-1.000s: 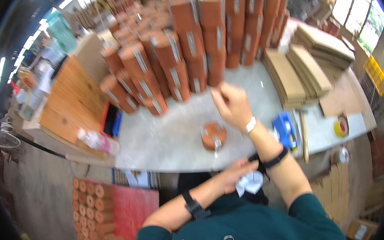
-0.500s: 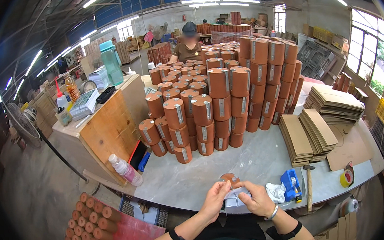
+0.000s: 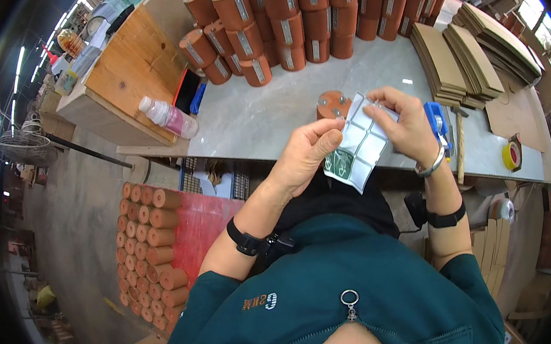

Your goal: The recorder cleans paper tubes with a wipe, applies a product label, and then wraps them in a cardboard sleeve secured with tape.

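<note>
Between my hands is a thin white sheet (image 3: 369,139), divided into rectangles by grey-green lines, with a green printed patch at its lower left corner. My right hand (image 3: 405,121) pinches its upper right part between thumb and fingers. At the sheet's left edge, my left hand (image 3: 303,153) is closed in a pinch, thumb and index finger against that edge. Just behind them on the grey table (image 3: 251,118) stands a reddish-brown cylinder (image 3: 332,103) with small metal pieces on its top; the sheet and my left fingers hide part of it.
Stacked brown cylinders with metal strips (image 3: 290,36) fill the table's far side. To the left lies a pink-labelled bottle (image 3: 169,118). On the right are cardboard pieces (image 3: 439,62), a blue tape dispenser (image 3: 436,118), a hammer (image 3: 461,142) and yellow tape (image 3: 510,156). More cylinders (image 3: 157,238) lie lower left.
The view has tilted down toward my body. The white sheet, earlier low between my hands and partly covered, is now raised and spread in front of the cylinder. My hands have moved farther apart.
</note>
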Demonstrator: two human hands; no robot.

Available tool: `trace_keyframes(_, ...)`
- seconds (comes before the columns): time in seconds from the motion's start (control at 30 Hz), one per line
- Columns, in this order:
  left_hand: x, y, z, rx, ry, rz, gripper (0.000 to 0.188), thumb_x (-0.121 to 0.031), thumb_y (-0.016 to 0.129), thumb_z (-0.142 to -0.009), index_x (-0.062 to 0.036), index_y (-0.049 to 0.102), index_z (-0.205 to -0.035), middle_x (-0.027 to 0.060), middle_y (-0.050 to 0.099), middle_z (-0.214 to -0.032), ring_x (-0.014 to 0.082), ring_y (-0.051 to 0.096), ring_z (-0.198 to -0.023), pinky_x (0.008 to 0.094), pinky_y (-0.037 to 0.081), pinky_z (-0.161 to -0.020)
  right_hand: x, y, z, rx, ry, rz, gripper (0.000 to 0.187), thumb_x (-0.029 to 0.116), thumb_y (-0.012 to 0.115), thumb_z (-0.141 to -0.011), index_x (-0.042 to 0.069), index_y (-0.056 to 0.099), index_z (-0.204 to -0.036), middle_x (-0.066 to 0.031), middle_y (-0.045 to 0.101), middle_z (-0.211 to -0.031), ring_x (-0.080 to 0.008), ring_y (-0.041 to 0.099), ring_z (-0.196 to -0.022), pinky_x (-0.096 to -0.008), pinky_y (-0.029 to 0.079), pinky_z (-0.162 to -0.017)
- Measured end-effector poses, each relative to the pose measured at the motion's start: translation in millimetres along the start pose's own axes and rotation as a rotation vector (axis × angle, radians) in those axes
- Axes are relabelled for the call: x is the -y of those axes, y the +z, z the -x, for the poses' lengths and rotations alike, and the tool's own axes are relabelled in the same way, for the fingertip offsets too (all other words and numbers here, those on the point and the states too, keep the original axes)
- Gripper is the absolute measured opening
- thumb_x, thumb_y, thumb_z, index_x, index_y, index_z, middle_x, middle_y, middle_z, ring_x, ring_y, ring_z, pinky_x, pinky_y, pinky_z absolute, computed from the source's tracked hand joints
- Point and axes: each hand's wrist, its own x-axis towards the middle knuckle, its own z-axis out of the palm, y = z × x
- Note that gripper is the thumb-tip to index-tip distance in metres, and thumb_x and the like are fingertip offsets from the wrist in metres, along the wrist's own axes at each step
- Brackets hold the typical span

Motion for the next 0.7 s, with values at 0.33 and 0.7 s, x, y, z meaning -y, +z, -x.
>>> trace_keyframes(0.33, -14, -1, 17, -0.115, -0.114, -0.135, 0.023, -0.017, 0.061, -0.099, 0.0030, 0.067, -0.110, 0.0071, 0.071, -0.099, 0.0097, 0.067, -0.090, 0.0259, 0.055, -0.081, 9, 0, -6, 0.091, 0.055, -0.185, 0.023, 0.007, 0.069, -0.089, -0.003, 0.065, -0.109, -0.0028, 0.066, -0.074, -0.0036, 0.058, -0.070, -0.0221, 0.045, -0.064)
trace_keyframes(0.7, -8, -28, 7, -0.283, -0.092, -0.574, 0.016, -0.016, 0.075, -0.089, -0.0010, 0.068, -0.087, -0.0008, 0.066, -0.069, 0.0010, 0.053, -0.055, 0.0185, 0.041, -0.050, -16, 8, 2, 0.051, 0.131, -0.172, 0.022, 0.003, 0.068, -0.088, -0.002, 0.064, -0.109, 0.0032, 0.051, -0.060, -0.0012, 0.044, -0.058, -0.0206, 0.032, -0.053)
